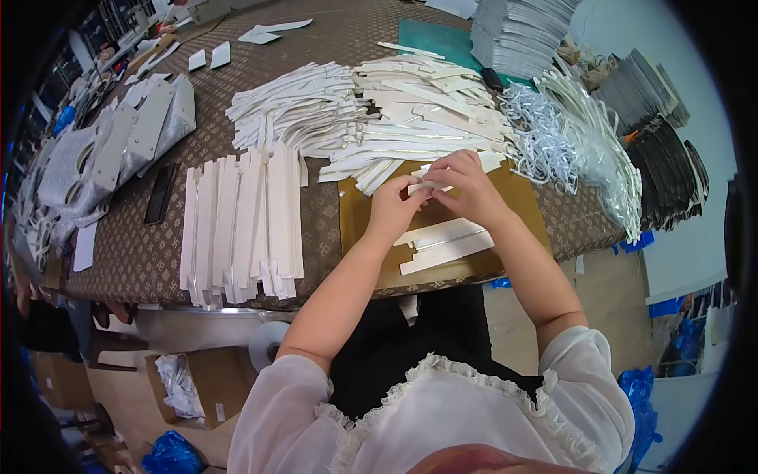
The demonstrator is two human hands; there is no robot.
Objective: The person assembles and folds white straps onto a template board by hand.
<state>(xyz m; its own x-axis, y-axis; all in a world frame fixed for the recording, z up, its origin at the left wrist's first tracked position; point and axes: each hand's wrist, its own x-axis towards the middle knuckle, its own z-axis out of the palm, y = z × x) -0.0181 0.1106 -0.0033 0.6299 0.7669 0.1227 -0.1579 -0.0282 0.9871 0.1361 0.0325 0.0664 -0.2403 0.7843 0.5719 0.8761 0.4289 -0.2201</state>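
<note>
Above the flat brown cardboard sheet (525,209), the left hand (392,207) and right hand (467,186) each pinch the same narrow white paper strip (427,187), fingertips closed on it. Two loose white strips (446,245) lie on the sheet, below the hands.

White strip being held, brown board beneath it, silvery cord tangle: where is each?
white strip (427,187): head view, its visible middle.
brown board (359,225): head view, bare left part.
silvery cord tangle (541,138): head view, its middle.
</note>
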